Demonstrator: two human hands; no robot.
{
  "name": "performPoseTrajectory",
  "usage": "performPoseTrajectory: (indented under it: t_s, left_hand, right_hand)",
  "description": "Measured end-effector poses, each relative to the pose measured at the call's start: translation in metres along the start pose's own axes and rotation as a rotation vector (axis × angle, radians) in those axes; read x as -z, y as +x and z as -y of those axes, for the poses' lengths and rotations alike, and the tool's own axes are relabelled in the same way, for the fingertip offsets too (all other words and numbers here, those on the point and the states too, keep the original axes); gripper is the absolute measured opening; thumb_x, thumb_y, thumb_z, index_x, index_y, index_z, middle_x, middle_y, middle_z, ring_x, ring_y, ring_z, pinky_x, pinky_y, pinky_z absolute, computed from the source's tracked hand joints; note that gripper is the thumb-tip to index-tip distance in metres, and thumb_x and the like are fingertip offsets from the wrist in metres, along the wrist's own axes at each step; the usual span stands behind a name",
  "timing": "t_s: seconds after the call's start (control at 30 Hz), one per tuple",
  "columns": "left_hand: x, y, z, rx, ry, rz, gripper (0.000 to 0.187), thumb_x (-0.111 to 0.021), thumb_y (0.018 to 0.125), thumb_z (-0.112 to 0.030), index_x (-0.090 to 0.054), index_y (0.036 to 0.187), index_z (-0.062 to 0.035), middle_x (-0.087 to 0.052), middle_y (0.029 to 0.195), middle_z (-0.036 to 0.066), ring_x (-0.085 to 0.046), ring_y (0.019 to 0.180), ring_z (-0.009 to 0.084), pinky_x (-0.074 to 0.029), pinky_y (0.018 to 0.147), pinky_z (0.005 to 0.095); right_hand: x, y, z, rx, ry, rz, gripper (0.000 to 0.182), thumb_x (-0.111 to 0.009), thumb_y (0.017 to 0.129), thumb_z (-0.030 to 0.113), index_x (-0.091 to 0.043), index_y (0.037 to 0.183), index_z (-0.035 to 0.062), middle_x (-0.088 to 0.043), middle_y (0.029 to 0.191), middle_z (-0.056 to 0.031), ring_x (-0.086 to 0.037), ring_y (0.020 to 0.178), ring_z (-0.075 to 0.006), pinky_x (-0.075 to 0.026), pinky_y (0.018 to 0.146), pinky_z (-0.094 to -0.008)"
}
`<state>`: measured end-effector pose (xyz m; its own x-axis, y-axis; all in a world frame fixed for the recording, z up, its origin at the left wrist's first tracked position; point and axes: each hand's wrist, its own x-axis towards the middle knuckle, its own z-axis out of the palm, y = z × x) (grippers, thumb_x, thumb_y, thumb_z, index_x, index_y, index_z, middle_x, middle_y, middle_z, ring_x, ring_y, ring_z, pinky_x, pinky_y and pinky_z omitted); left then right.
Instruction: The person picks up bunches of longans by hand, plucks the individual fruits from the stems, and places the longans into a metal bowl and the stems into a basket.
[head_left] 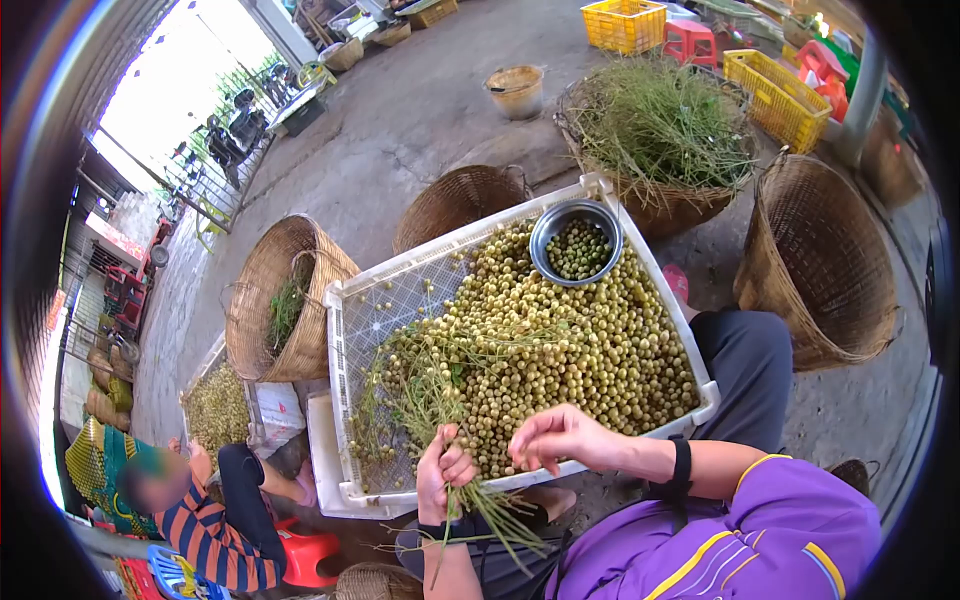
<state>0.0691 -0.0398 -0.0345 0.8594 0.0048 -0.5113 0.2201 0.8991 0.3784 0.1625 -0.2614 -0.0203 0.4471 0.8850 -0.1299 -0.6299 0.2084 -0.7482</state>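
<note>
My left hand (445,472) is closed round a bunch of thin green stems (500,515) at the near edge of a white plastic tray (705,405). The stems' cut ends stick out below the fist, and their branching tops lie in the tray with small fruits on some of them. Just to the right, my right hand (565,440) hovers over the loose round yellow-brown fruits (560,370), its fingers curled in; whatever they may hold is hidden. A metal bowl (540,245) of greener, darker fruits rests on the heap at the tray's far side.
Woven baskets stand around the tray: one holding stripped stems (660,120), a tall basket (815,260) at right, and a tilted basket (280,300) at left. Another person (225,520) sits at lower left beside a second fruit tray (215,405). Yellow crates (775,100) stand far right.
</note>
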Motion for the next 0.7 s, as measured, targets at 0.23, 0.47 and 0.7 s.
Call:
performPoseTrajectory:
  t_s: [0.23, 0.47, 0.7]
  left_hand:
    - [-0.01, -0.02, 0.009, 0.18, 0.083, 0.096, 0.025, -0.036, 0.095, -0.03, -0.044, 0.079, -0.0125, -0.025, 0.047, -0.008, -0.024, 0.035, 0.0039, -0.021, 0.032, 0.019]
    - [-0.017, -0.014, 0.02, 0.265, 0.301, -0.044, 0.029, -0.042, 0.093, -0.031, -0.041, 0.074, -0.0103, -0.026, 0.048, -0.005, -0.029, 0.037, 0.0075, -0.028, 0.036, 0.0223]
    - [-0.017, -0.012, 0.025, 0.245, 0.55, -0.186, 0.028, -0.048, 0.092, -0.032, -0.053, 0.087, -0.0048, -0.025, 0.047, -0.006, -0.028, 0.037, 0.0061, -0.027, 0.035, 0.0218]
  right_hand:
    - [0.031, 0.049, 0.001, -0.121, -0.091, -0.117, 0.039, -0.053, 0.089, 0.028, -0.047, 0.12, 0.0044, -0.058, 0.101, -0.0049, -0.058, 0.08, -0.0087, -0.049, 0.057, -0.0197]
    - [0.037, 0.068, -0.018, -0.014, -0.243, -0.123, 0.027, -0.064, 0.084, 0.028, -0.061, 0.098, 0.0054, -0.055, 0.066, 0.0056, -0.05, 0.055, -0.0027, -0.04, 0.048, -0.0182]
    - [0.039, 0.055, -0.012, -0.078, -0.308, -0.272, 0.016, -0.058, 0.088, 0.018, -0.063, 0.093, 0.0039, -0.063, 0.072, 0.0005, -0.053, 0.054, -0.0036, -0.041, 0.045, -0.0183]
